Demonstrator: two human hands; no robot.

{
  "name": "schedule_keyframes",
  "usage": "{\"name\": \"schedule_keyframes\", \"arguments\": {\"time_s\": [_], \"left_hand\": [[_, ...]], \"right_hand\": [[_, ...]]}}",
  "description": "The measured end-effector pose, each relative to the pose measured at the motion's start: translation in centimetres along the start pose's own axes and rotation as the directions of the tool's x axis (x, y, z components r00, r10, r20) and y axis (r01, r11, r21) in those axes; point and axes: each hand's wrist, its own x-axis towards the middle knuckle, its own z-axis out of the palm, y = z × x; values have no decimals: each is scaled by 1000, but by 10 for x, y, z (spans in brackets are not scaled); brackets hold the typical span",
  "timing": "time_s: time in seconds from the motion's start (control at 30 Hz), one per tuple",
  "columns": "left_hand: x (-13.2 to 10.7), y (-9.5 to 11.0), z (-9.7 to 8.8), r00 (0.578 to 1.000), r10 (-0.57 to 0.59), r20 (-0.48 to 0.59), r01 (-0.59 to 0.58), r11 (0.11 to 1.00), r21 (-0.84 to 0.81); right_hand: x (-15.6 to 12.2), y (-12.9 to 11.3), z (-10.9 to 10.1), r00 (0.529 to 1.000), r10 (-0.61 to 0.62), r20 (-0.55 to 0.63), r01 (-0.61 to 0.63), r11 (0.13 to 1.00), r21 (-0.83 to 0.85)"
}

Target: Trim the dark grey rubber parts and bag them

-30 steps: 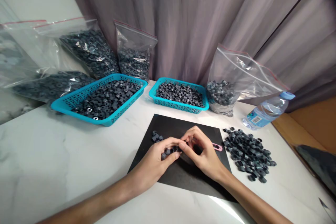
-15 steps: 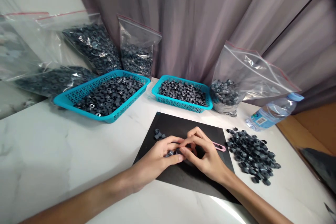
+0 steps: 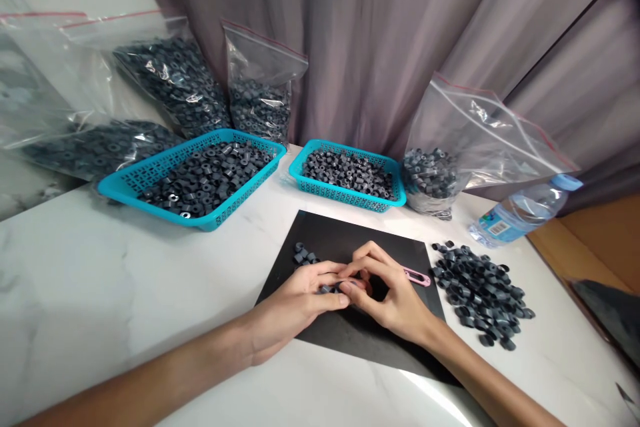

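Both my hands meet over a black mat (image 3: 345, 240) on the white table. My left hand (image 3: 295, 303) is curled, its fingers closed on several small dark grey rubber rings (image 3: 327, 289). My right hand (image 3: 393, 293) pinches at the same rings with fingertips against the left hand's. A pink-handled small tool (image 3: 417, 275) sticks out to the right of my right hand on the mat. A small cluster of rings (image 3: 303, 255) lies on the mat just beyond my left hand.
A loose pile of rings (image 3: 483, 293) lies right of the mat. Two teal baskets (image 3: 150, 177) (image 3: 345, 197) of rings stand behind, with several clear zip bags (image 3: 260, 103) (image 3: 440, 173) of rings. A water bottle (image 3: 520, 217) lies far right. A curtain hangs behind.
The hands stay together on the mat with only small finger movements; the view has shifted slightly, so everything sits a little higher and to the right.
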Motion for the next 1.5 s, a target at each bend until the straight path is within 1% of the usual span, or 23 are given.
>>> {"name": "schedule_keyframes", "arguments": {"time_s": [0.1, 0.17, 0.27, 0.33, 0.43, 0.5, 0.6, 0.67, 0.8, 0.9, 0.97, 1.03, 1.13, 1.27, 1.5], "left_hand": [[1, -1, -1, 999, 23, -47, -21, 999, 34], [1, -1, 0, 999, 20, -30, -19, 998, 53], [0, -1, 2, 1000, -22, 19, 21, 998, 56], [-1, -1, 2, 999, -48, 11, 48, 998, 43], [0, -2, 1, 1000, -26, 1, 25, 999, 48], [2, -1, -1, 1000, 12, 23, -14, 998, 66], [4, 0, -4, 997, 39, 70, -45, 996, 81], [4, 1, -4, 997, 30, 76, -36, 996, 77], [3, 1, -3, 999, -9, 42, 6, 998, 68], [3, 1, -2, 998, 11, 59, -15, 997, 76], [4, 2, -2, 997, 30, 75, -38, 994, 102], [4, 3, -1, 997, 36, 69, -46, 990, 137], [3, 4, -1, 999, 19, 36, -24, 985, 170], [3, 4, -2, 999, -17, 34, 14, 994, 111], [5, 3, -6, 997, -43, 68, 43, 999, 9]], "right_hand": [[-2, 1, 0, 1000, -14, -20, 14, 1000, 11], [-2, 1, 1, 999, -21, -33, 22, 999, 27], [-1, 0, 1, 998, -23, -60, 25, 999, 31], [0, 0, 2, 998, -16, -68, 18, 1000, 25], [1, 0, 1, 999, -14, -29, 14, 1000, 20], [1, 1, 0, 1000, -13, 2, 13, 1000, 15], [1, 2, 0, 1000, -6, 13, 6, 1000, 11], [2, 1, -1, 1000, 1, 10, -1, 1000, 22], [3, -2, -2, 1000, 9, 11, -9, 997, 76], [3, -4, -3, 1000, -5, 16, 4, 996, 92], [2, -3, -4, 1000, 8, -18, -6, 995, 103], [2, 0, -3, 993, 62, -97, -49, 990, 133], [3, 5, -2, 967, 158, -198, -122, 976, 182], [5, 10, -2, 951, 209, -229, -166, 967, 195], [6, 13, -1, 936, 242, -257, -195, 961, 195]]}}
